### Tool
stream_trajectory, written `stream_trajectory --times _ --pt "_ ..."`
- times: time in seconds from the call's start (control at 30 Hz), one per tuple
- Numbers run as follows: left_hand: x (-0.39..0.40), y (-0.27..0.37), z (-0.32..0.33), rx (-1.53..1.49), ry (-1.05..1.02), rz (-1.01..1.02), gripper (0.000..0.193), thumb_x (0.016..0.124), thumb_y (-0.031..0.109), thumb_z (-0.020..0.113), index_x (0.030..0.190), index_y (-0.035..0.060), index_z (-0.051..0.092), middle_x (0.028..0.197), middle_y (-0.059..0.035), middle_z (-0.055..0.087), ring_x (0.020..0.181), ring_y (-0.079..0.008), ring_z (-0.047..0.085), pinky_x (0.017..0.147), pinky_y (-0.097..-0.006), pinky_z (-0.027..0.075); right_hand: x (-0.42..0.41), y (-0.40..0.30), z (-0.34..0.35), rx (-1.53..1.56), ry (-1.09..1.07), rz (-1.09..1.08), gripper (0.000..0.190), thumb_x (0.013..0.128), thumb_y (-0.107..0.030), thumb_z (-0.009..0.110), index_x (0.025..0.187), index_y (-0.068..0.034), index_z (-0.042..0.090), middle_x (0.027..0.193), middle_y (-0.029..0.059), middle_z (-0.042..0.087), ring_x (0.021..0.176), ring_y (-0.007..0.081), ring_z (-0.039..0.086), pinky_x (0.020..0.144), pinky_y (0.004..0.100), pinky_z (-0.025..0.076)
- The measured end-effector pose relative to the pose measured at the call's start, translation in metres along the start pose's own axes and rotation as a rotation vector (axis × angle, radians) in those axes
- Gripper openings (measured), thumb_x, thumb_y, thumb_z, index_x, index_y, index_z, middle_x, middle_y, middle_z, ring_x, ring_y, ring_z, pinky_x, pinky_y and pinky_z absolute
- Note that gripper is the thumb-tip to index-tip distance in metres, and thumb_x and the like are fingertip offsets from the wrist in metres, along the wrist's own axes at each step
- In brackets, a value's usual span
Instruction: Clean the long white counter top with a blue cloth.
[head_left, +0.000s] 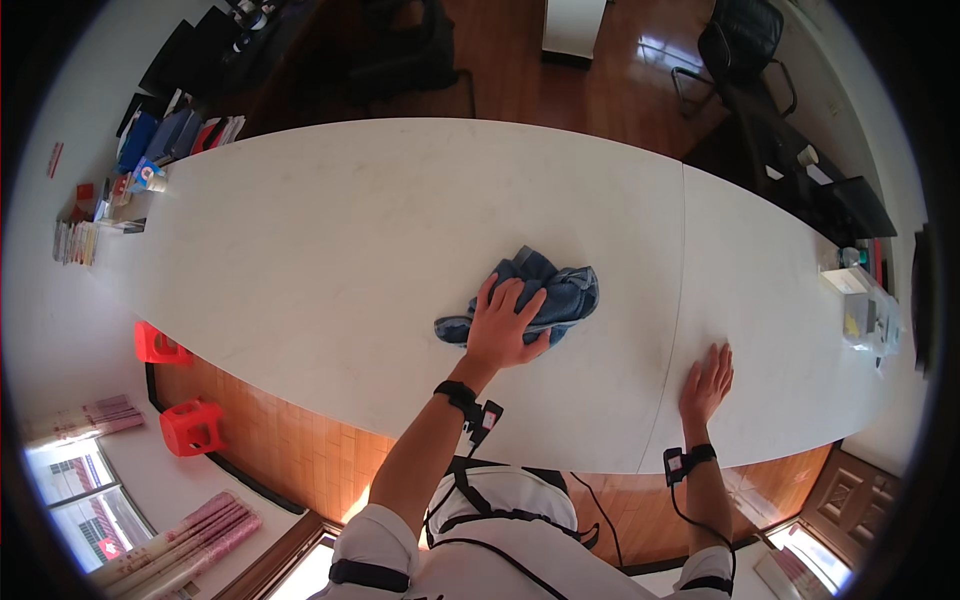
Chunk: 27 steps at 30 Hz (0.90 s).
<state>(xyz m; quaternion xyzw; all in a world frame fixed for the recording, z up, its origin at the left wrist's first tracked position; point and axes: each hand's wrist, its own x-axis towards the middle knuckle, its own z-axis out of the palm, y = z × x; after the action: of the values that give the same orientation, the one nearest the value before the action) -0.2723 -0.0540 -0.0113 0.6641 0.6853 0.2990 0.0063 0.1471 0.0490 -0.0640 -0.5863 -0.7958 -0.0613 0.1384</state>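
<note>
My left hand (504, 324) presses down on a bunched blue denim cloth (566, 296), its fingers spread over the folds. The cloth lies crumpled on the white tabletop (337, 247) near the middle. To the right, beyond a seam in the table, my right hand (707, 381) rests palm down on the bare surface and holds nothing. Both wrists wear black straps with small devices and cables.
Folders (169, 135) and upright books (75, 241) stand at the far left end. A plastic bag (872, 322), a white box (847, 280) and a bottle (850, 257) sit at the right end. Red plastic stools (192, 427) stand on the floor at the left.
</note>
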Motion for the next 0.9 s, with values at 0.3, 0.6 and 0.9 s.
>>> stream_trajectory --times 0.3,0.6,0.9 --pt "0.111 -0.057 0.016 -0.005 0.04 0.102 0.054 0.074 0.031 0.073 0.122 0.0091 0.063 0.118 -0.0191 0.056 0.115 -0.0352 0.052 0.11 -0.0544 0.033 -0.002 -0.019 -0.027 0.055 -0.073 0.027 0.051 0.099 -0.028 0.048 0.145 -0.007 0.044 0.156 0.0178 0.036 0.144 0.0369 0.031 0.117 0.0541 0.022" --pt "0.165 -0.084 0.035 0.02 0.041 0.132 0.05 0.079 0.029 0.071 0.123 0.0087 0.061 0.119 -0.0178 0.056 0.116 -0.0371 0.05 0.109 -0.0519 0.034 -0.006 -0.022 -0.028 0.106 -0.075 0.062 0.052 0.096 -0.027 0.051 0.145 -0.009 0.045 0.155 0.0174 0.036 0.145 0.0364 0.031 0.117 0.0552 0.02" --pt "0.101 -0.045 0.021 0.106 0.101 0.051 0.051 0.08 0.033 0.07 0.124 0.0079 0.062 0.119 -0.0214 0.055 0.115 -0.0382 0.05 0.109 -0.0538 0.033 0.008 -0.017 -0.021 0.133 -0.007 0.045 0.051 0.095 -0.026 0.054 0.143 -0.01 0.047 0.153 0.0165 0.039 0.143 0.0345 0.033 0.117 0.0531 0.022"
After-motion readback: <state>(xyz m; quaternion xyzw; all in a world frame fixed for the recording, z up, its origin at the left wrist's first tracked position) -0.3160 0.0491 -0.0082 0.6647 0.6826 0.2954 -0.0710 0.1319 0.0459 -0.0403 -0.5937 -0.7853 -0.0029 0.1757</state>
